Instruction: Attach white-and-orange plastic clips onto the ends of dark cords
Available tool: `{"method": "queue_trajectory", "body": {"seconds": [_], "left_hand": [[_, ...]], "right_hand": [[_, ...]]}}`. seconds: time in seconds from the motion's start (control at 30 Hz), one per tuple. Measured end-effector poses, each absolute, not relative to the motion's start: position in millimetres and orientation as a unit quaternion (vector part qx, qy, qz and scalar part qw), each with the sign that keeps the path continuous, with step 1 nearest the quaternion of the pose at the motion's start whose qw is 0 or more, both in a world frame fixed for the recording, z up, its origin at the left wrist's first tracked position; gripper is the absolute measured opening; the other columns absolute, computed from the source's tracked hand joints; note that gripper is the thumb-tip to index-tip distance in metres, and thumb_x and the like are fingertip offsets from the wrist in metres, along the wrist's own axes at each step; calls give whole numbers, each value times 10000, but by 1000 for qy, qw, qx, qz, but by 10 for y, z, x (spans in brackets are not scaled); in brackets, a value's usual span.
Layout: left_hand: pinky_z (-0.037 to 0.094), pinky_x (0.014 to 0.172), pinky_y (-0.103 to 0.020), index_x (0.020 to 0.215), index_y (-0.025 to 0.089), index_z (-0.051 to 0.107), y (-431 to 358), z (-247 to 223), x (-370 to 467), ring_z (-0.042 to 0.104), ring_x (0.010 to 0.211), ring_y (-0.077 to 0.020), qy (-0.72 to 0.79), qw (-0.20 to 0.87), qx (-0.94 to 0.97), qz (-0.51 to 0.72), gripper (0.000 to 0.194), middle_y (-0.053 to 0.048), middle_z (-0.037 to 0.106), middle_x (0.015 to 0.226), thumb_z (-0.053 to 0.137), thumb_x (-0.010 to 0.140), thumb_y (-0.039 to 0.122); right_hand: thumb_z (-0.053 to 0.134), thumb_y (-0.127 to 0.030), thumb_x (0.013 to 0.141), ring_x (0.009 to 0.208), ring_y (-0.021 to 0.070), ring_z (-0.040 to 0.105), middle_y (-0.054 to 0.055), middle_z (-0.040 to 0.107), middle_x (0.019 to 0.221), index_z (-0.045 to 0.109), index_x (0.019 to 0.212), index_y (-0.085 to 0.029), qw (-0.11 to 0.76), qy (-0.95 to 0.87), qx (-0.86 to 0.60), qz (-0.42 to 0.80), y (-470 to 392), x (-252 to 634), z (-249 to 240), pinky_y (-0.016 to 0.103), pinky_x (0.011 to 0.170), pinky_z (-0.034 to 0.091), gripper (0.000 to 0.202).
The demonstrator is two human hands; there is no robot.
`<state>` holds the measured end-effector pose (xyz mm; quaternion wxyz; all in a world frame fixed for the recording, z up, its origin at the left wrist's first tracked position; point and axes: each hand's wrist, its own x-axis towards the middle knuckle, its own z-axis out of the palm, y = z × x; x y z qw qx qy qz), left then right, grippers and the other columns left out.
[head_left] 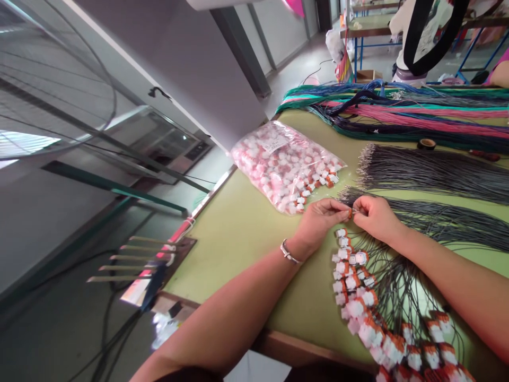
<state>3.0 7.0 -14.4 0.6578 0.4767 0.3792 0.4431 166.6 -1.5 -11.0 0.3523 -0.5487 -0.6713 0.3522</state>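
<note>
My left hand (318,223) pinches a small orange-and-white connector (350,213), mostly hidden by the fingers. Meeting it at the fingertips, my right hand (374,216) is closed on a thin wire end (355,211) at the connector. Below my hands, a curved row of white and orange connectors (352,281) with dark wires attached lies along the table. A bundle of loose dark wires (445,215) with metal tips runs behind my right hand. Just beyond my left hand is a clear plastic bag (274,159) full of similar connectors, some spilling at its opening.
Another dark wire bundle (429,167) and a roll of black tape (426,144) lie farther back. Long blue, green and pink wires (397,109) cross the far edge. A rack with several prongs (135,260) juts out at the table's left edge. Part of another person (499,71) shows far right.
</note>
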Motion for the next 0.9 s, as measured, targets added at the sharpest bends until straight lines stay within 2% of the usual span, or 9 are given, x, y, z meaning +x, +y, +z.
{"method": "queue_trajectory", "body": {"seconds": [0.37, 0.5, 0.63, 0.73, 0.8, 0.9], "left_hand": [[520, 655, -260, 706, 136, 698, 43, -83, -16, 612, 638, -116, 381, 666, 475, 432, 239, -36, 687, 699, 837, 597, 297], [516, 694, -270, 691, 148, 688, 69, -116, -61, 619, 698, -128, 373, 635, 512, 442, 197, -47, 690, 759, 815, 622, 282], [513, 707, -293, 705, 163, 704, -4, -20, -89, 638, 737, -163, 315, 586, 671, 328, 80, -87, 697, 801, 726, 719, 238], [518, 738, -301, 799, 184, 736, -112, 116, -80, 658, 772, -188, 198, 550, 788, 195, 124, -114, 718, 836, 616, 812, 214], [515, 772, -308, 834, 211, 740, -129, 170, -101, 657, 801, -196, 171, 505, 827, 176, 163, -104, 721, 846, 577, 843, 213], [476, 851, -390, 820, 210, 728, -2, 163, -219, 619, 867, -241, 345, 308, 845, 268, 193, -114, 697, 872, 541, 865, 225]], "right_hand": [[536, -271, 645, 478, 74, 340, -56, 448, 511, 556, 632, -168, 333, -655, -516, 440, 8, 1724, -46, 213, 455, 277, 106], [565, -306, 695, 491, 86, 389, -38, 491, 528, 589, 658, -172, 381, -640, -512, 428, 19, 1741, -51, 219, 470, 314, 141], [578, -391, 774, 546, 113, 504, 8, 610, 628, 663, 778, -174, 474, -573, -535, 402, -17, 1772, 6, 241, 532, 402, 233], [559, -446, 803, 465, 105, 470, -3, 599, 585, 687, 838, -174, 482, -527, -550, 433, -50, 1766, 34, 248, 487, 388, 303], [592, -416, 775, 499, 119, 495, 3, 597, 568, 690, 742, -174, 457, -553, -547, 432, -61, 1748, 30, 255, 513, 399, 263], [566, -317, 754, 576, 144, 537, 13, 614, 583, 706, 732, -169, 423, -588, -544, 425, -62, 1729, 6, 266, 568, 415, 205]]}}
